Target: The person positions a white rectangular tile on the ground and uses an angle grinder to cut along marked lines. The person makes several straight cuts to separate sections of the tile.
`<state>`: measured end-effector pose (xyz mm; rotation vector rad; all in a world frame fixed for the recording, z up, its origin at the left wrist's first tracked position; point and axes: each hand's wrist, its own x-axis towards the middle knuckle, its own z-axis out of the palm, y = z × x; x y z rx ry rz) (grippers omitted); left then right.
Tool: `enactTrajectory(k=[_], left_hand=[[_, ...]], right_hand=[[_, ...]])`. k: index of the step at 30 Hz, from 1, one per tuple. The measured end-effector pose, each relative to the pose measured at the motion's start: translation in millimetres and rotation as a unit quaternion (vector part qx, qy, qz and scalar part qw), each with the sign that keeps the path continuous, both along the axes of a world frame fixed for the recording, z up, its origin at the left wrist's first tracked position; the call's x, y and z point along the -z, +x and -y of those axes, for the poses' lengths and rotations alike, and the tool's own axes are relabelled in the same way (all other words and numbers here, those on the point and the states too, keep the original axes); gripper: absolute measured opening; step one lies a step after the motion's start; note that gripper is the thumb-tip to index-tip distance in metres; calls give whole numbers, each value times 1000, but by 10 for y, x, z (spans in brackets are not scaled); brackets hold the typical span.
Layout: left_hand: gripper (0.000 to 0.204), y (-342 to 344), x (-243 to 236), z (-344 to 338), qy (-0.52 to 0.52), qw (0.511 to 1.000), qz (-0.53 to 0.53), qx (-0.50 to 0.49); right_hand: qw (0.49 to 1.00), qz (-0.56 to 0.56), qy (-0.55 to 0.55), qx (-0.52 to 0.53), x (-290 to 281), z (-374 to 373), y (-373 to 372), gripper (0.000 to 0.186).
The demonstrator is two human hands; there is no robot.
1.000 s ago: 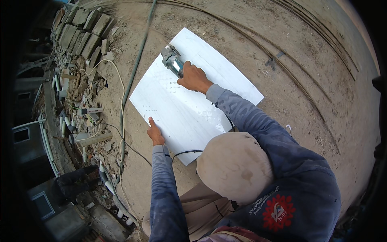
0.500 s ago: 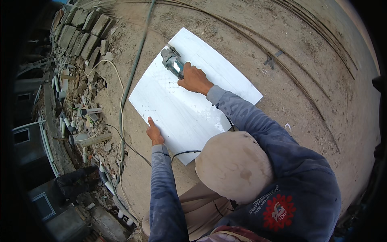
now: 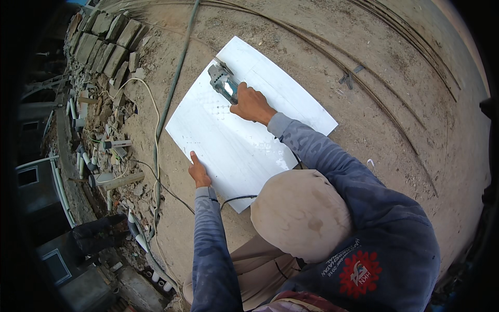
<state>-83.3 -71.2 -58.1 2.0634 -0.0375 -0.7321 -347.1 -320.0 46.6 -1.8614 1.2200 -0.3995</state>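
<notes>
Right hand (image 3: 253, 104), from here, wrapped round a grinder-like tool (image 3: 223, 85). White panel (image 3: 228, 140) beneath that grip; left hand (image 3: 199, 172) at its edge, finger closure hidden, can't tell. Judged stiff, slick, brittle; best held by edges.

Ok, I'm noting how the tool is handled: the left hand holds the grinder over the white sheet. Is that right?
Wrong hand: in the head view, the right hand holds the grinder over the white sheet. The left hand is at its edge.
</notes>
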Motion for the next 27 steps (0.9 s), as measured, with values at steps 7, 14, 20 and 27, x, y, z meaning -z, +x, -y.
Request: enactTrajectory(k=[7, 14, 20, 27], left_hand=[[88, -6, -21, 4, 4, 1000, 5, 7], [87, -33, -39, 14, 7, 1000, 17, -3], [87, -22, -22, 7, 1, 1000, 17, -2], [88, 12, 27, 0, -2, 1000, 20, -2]], right_hand=[[1000, -11, 19, 0, -36, -16, -22, 58], [1000, -7, 25, -5, -45, -48, -58, 59], [1000, -7, 30, -4, -45, -64, -87, 59], [1000, -2, -10, 2, -25, -113, -117, 54]])
